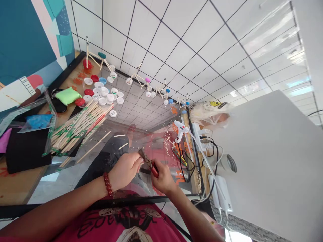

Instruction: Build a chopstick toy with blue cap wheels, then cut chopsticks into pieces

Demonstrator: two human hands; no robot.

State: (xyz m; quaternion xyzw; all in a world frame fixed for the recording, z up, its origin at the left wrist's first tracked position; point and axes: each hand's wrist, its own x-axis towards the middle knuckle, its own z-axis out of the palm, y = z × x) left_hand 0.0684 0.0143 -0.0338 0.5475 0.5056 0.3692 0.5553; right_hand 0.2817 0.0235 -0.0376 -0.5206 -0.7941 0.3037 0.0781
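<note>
My right hand (163, 176) is wrapped around the red handles of a pair of pliers (146, 158), whose dark jaws point up and to the left. Close against the jaws, my left hand (127, 171) is closed in a pinch; what sits between its fingertips is mostly hidden. Just beyond, two short pieces of wooden stick (123, 146) lie on the glass tabletop. A long single chopstick (94, 147) rests to the left, beside a pile of chopsticks (78, 129), many in green-printed wrappers.
Several bottle caps (104, 91) lie at the far left. Small stick-and-cap figures (141, 80) stand along the back edge. On the right are a white glue gun (180, 130), a cutter knife (183, 158), cables and wood chips. Black sheets (27, 149) cover the left side.
</note>
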